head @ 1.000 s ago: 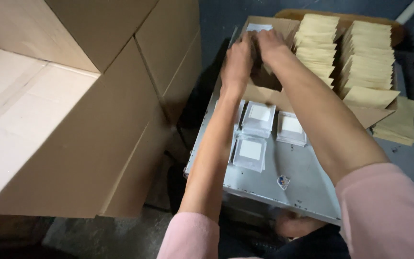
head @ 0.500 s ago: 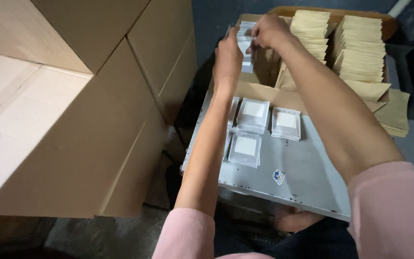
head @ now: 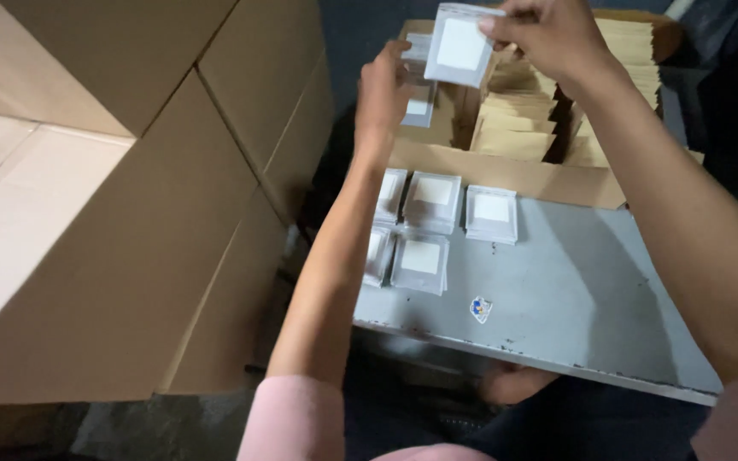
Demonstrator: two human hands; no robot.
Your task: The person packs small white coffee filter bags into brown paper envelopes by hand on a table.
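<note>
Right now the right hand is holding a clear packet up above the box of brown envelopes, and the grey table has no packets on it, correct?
Not quite: the head view shows stacks of packets on the grey table. The right hand does hold a clear packet above the box of brown envelopes.

I see my right hand (head: 548, 34) pinching a clear packet (head: 461, 44) above the cardboard tray (head: 506, 175). My left hand (head: 383, 90) reaches beside it. Five packet stacks (head: 430, 201) lie on the grey table (head: 582, 290).

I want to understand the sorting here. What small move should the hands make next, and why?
Probably lower the clear packet held by the right hand onto the grey table. Five stacks of similar packets already lie there, so it seems to belong on one. The left hand is at the open carton.
</note>
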